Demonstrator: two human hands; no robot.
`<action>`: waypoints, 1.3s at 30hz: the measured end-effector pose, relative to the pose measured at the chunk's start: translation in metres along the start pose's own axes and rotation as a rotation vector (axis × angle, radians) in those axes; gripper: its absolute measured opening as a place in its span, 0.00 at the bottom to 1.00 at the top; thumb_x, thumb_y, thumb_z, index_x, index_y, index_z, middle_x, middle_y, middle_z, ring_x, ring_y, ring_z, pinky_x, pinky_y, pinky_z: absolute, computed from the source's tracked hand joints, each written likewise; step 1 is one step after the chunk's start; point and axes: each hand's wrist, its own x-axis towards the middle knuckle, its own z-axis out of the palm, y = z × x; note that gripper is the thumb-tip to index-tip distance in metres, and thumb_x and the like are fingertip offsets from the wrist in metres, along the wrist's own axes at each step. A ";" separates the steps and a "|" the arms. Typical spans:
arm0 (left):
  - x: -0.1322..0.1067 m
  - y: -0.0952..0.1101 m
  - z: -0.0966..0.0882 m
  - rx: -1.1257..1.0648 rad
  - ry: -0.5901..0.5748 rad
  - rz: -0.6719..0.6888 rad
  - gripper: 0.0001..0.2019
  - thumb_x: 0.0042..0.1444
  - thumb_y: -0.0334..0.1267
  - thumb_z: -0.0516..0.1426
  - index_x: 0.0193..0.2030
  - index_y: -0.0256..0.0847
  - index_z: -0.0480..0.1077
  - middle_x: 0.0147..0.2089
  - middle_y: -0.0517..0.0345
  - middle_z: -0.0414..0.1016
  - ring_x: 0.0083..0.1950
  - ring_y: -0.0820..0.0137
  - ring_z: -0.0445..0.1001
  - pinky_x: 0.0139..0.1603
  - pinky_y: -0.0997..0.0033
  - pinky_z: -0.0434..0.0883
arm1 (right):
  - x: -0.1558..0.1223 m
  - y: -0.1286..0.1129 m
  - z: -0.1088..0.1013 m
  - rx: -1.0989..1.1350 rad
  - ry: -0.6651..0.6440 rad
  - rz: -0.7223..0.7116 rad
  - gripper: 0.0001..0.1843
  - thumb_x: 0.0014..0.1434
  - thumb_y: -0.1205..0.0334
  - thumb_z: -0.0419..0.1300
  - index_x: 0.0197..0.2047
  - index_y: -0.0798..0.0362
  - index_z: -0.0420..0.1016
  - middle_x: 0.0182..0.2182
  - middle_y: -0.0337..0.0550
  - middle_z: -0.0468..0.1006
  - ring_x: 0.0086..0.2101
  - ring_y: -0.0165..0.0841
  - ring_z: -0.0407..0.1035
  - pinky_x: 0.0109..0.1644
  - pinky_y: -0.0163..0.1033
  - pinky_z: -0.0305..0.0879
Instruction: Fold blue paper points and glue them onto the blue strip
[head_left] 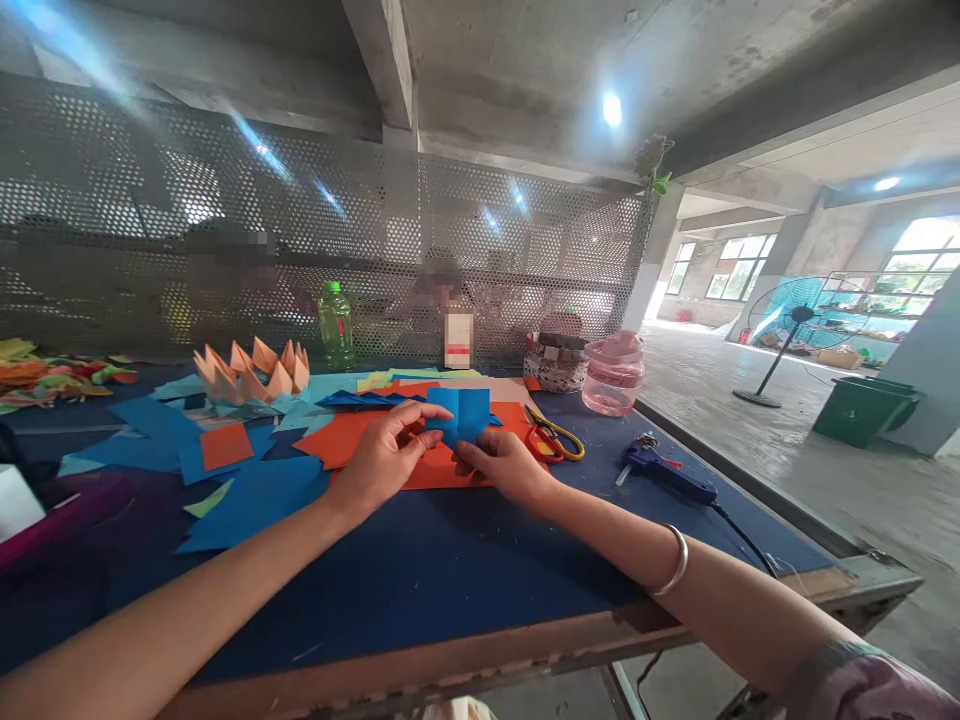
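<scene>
From the head camera, the left hand (386, 452) and right hand (504, 465) pinch a folded blue paper (461, 415) over an orange sheet (450, 470). The left fingers (420, 412) curl closed across its upper left side, while the right fingertips (469, 452) press its lower edge. Red-handled scissors (544, 438) lie just beside the right hand, and a hot glue gun (664, 472) sits farther right, near the table's metal-framed edge (817, 545). A stretch of dark blue tabletop (420, 565) runs from the hands to the wooden near edge (420, 665). Loose paper pieces (255, 490) crowd the left side, up to a folded paper lotus (251, 372).
</scene>
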 end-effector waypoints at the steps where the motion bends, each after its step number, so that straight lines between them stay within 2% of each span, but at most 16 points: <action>1: 0.001 -0.001 -0.001 0.029 -0.013 0.011 0.07 0.53 0.39 0.57 0.37 0.44 0.74 0.38 0.58 0.75 0.34 0.69 0.70 0.40 0.71 0.67 | 0.000 0.001 0.000 -0.023 -0.013 -0.007 0.20 0.53 0.45 0.59 0.27 0.56 0.70 0.25 0.40 0.75 0.25 0.26 0.66 0.31 0.32 0.62; 5: 0.002 -0.002 -0.001 0.024 -0.021 -0.005 0.04 0.48 0.41 0.61 0.28 0.45 0.74 0.31 0.59 0.76 0.35 0.66 0.71 0.39 0.72 0.67 | 0.002 0.005 0.000 -0.120 -0.059 -0.034 0.20 0.55 0.45 0.58 0.27 0.56 0.71 0.25 0.41 0.76 0.25 0.27 0.67 0.31 0.33 0.62; 8: 0.003 -0.002 -0.001 0.009 -0.039 -0.031 0.05 0.46 0.42 0.62 0.25 0.45 0.74 0.30 0.60 0.76 0.35 0.65 0.72 0.38 0.72 0.67 | 0.003 0.008 -0.001 -0.174 -0.071 -0.071 0.18 0.58 0.49 0.56 0.28 0.55 0.72 0.25 0.41 0.76 0.26 0.28 0.68 0.32 0.33 0.62; 15: 0.003 -0.005 0.000 -0.048 -0.063 -0.103 0.08 0.45 0.44 0.63 0.25 0.43 0.73 0.28 0.61 0.75 0.31 0.68 0.70 0.35 0.72 0.66 | -0.001 0.003 -0.001 -0.261 -0.078 -0.150 0.17 0.59 0.53 0.54 0.27 0.55 0.74 0.25 0.40 0.77 0.28 0.30 0.69 0.34 0.33 0.62; 31: 0.001 0.003 0.000 -0.088 -0.029 -0.164 0.09 0.41 0.44 0.65 0.23 0.43 0.73 0.26 0.61 0.74 0.31 0.68 0.70 0.36 0.71 0.66 | -0.003 0.002 0.000 -0.329 -0.081 -0.172 0.21 0.60 0.50 0.54 0.25 0.56 0.75 0.23 0.41 0.76 0.27 0.30 0.68 0.31 0.33 0.60; 39: 0.001 0.003 0.000 -0.020 0.015 -0.136 0.07 0.44 0.41 0.63 0.24 0.42 0.72 0.26 0.62 0.74 0.30 0.70 0.70 0.35 0.72 0.65 | -0.003 0.003 0.004 -0.198 -0.114 -0.192 0.18 0.60 0.51 0.53 0.31 0.56 0.75 0.28 0.42 0.77 0.31 0.30 0.70 0.36 0.34 0.64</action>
